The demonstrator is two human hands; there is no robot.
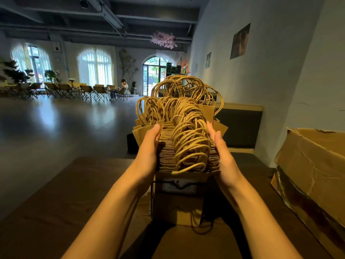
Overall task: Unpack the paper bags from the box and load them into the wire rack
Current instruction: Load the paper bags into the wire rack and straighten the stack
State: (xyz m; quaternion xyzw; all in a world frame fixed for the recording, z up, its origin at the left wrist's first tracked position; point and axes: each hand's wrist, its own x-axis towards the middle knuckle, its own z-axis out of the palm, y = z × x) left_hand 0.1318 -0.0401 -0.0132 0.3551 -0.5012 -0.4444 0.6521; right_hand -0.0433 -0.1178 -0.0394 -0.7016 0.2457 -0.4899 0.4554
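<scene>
I see my left hand [151, 146] flat against the left side of a thick stack of brown kraft paper bags [168, 156], fingers straight and pressing inward. My right hand [222, 152] mirrors it on the stack's right side, fingers extended along the bag edges, so the stack is squeezed between both palms. The bags stand upright with their twisted paper-cord handles [190, 139] looping up in a dense tangle above the stack. More bags of the same kind crowd just behind the stack. At the near end of the stack, the front bag [177, 200] carries a framed rectangular label [179, 186]; I cannot read its writing. A thin black wire of the rack [152, 199] runs down just left of that front bag, below my left wrist. The torn cardboard box [313, 171] sits well to the right of the stack, on the same dark wooden table [71, 193] the stack rests over.
</scene>
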